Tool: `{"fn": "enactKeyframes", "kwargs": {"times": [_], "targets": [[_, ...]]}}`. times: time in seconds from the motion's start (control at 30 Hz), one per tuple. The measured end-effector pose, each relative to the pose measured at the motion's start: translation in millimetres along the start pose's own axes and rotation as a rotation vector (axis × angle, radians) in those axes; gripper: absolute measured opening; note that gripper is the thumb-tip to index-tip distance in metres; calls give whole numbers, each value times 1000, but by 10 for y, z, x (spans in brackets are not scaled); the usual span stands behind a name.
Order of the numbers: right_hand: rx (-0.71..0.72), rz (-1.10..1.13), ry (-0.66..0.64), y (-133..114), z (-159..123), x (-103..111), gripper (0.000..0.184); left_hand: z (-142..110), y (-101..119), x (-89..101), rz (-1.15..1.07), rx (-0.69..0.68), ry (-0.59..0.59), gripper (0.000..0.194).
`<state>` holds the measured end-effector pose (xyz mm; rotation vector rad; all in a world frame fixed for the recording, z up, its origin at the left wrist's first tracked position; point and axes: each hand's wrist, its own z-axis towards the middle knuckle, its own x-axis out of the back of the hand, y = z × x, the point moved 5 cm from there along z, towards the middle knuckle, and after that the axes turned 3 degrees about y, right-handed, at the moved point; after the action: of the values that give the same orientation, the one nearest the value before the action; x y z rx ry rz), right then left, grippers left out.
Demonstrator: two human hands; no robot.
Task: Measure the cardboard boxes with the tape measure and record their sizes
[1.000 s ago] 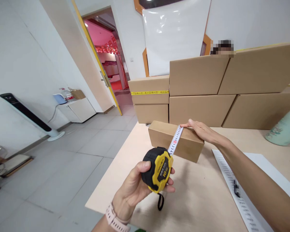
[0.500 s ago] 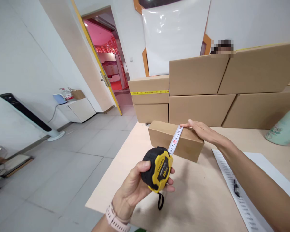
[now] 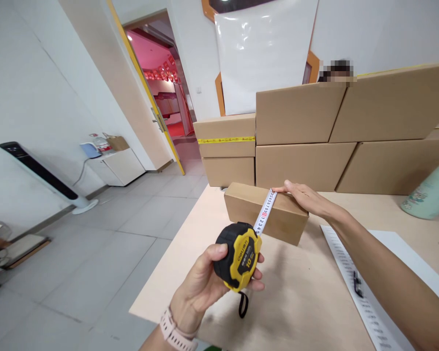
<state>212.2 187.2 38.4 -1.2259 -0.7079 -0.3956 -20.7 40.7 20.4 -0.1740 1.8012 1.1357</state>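
Observation:
My left hand (image 3: 208,282) grips a yellow and black tape measure (image 3: 239,256) above the front of the wooden table (image 3: 303,292). Its white blade (image 3: 265,210) runs across the top of a small cardboard box (image 3: 256,209) lying on the table. My right hand (image 3: 303,197) rests on the box's far edge, fingers pressed on the blade's tip there. A pink watch strap shows on my left wrist.
Large cardboard boxes (image 3: 303,136) are stacked behind the table, one banded with yellow tape. A printed sheet with a black pen (image 3: 356,285) lies at the right, a green bottle (image 3: 429,192) beyond it. A tower fan (image 3: 40,175), a white cabinet and an open door stand at the left.

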Motion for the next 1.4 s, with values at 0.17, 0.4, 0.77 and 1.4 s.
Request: {"fn": "enactKeyframes", "kwargs": {"times": [0.17,0.4,0.77,1.4], "targets": [[9,1,0,-1,-2,4,64,-4,-5,11,-2,2,13,53],[4,25,-7,7,-2,0,63,2,10,-8,4,-10,13,54],[1,-14,-3,-36,-8,6,63,-2,12,6,25,-7,23,54],[-168,169,105,55,-1617,244,34,-256,-233,76,1290,126,-159,133]]}}
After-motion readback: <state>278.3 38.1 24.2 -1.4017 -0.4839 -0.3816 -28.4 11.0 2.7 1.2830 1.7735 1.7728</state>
